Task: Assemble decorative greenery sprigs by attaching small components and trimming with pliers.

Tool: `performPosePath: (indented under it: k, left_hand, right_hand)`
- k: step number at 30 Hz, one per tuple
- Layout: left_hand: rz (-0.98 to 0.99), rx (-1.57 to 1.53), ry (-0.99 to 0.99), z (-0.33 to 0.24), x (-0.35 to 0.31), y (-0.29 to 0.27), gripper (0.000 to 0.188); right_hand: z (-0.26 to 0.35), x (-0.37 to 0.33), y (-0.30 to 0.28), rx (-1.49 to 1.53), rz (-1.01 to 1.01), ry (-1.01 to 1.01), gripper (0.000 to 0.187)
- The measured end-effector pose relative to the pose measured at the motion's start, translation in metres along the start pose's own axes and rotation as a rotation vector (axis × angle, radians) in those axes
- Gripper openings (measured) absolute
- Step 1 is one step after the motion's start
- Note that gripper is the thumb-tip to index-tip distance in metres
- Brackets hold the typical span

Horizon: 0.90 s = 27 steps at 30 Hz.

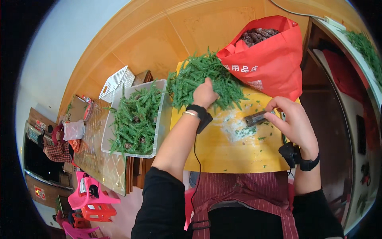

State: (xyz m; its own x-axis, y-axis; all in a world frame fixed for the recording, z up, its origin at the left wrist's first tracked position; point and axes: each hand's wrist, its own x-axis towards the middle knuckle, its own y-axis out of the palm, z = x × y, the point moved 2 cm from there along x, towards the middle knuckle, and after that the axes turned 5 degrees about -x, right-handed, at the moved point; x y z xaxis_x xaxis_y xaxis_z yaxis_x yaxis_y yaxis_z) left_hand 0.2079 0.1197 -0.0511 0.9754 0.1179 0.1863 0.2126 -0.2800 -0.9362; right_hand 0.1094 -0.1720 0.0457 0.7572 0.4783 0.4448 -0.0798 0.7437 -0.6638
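My left hand (205, 94) reaches into a heap of green artificial pine sprigs (192, 77) on the yellow tabletop (238, 157). Its fingertips are partly lost among the needles, so whether they grip a sprig does not show. Over the right part of the table, my right hand (293, 119) holds a short, dark, tube-shaped piece (256, 118) between thumb and fingers. Its exact kind is unclear. Below it lie white residue (234, 129) and loose green bits.
A pale plastic bin (160, 115) of sprigs with pinecones stands left. Behind the table's right side is a red bag (274, 55) of pinecones (258, 36). A white basket (117, 83), a glass-topped table (101, 163) and pink chairs (93, 191) are farther left.
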Motion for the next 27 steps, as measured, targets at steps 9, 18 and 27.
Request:
performPosePath:
  k: [9, 18, 27]
  left_hand:
    - [-0.229, -0.123, 0.1, -0.002, -0.021, -0.047, 0.035]
    - [-0.232, -0.257, 0.125, -0.002, -0.074, -0.081, 0.029]
    - [0.013, -1.254, -0.251, 0.01, -0.162, -0.072, 0.032]
  right_hand:
    - [-0.001, 0.0, 0.012, 0.063, 0.087, -0.043, 0.015]
    - [-0.002, -0.001, 0.0, -0.012, 0.13, -0.062, 0.016]
    - [-0.014, 0.123, -0.039, -0.216, -0.272, -0.33, 0.011]
